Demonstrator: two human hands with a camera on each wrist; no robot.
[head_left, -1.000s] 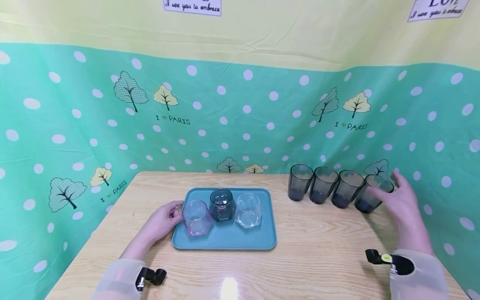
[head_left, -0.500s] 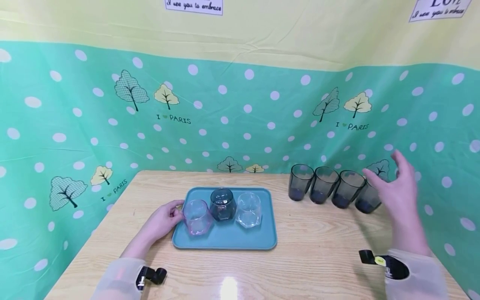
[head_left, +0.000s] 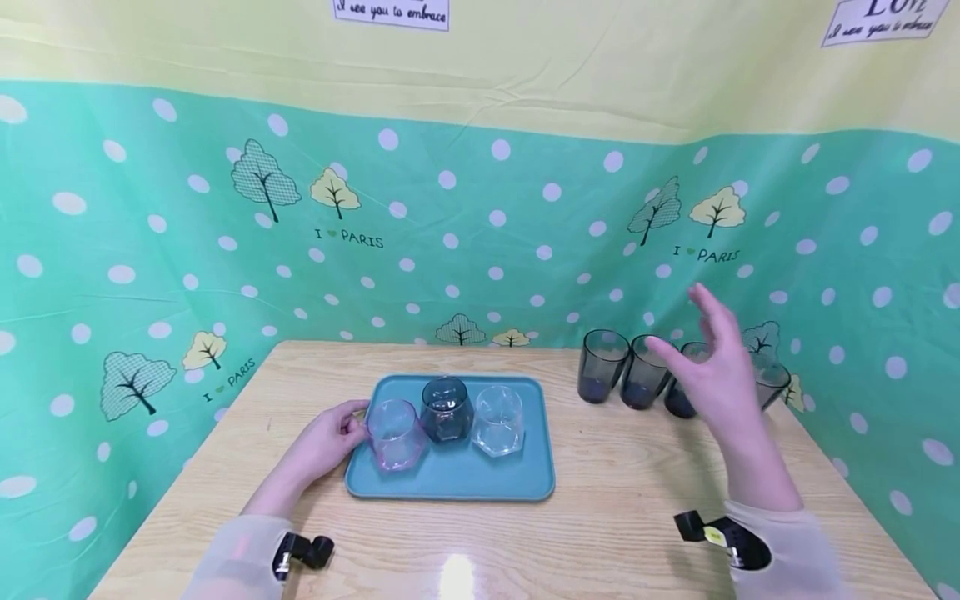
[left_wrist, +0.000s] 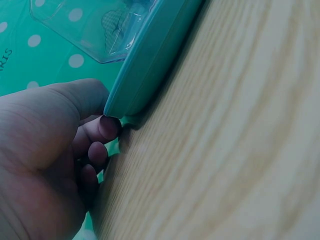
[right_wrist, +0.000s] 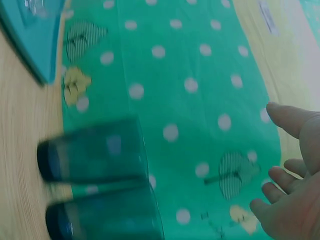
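My left hand [head_left: 324,443] pinches the left edge of a blue-green tray [head_left: 465,485]; in the left wrist view the thumb lies at the tray's rim [left_wrist: 145,70] with the other fingers curled below. On the tray stand a pinkish clear glass [head_left: 396,442], a dark rounded glass [head_left: 447,412] and a clear glass [head_left: 498,425]. My right hand [head_left: 720,383], thumb and fingers spread and holding nothing, is raised in front of a row of tall dark tumblers [head_left: 602,367]. It partly hides those on the right of the row.
A wooden table [head_left: 622,517] carries everything. A green polka-dot cloth [head_left: 480,225] hangs behind it and along both sides. In the right wrist view two tumblers [right_wrist: 100,152] stand close together, with the tray corner [right_wrist: 47,65] beyond them.
My right hand has left the rightmost tumbler, risen and moved left across the row, fingers spread. The left hand and the tray stay in place.
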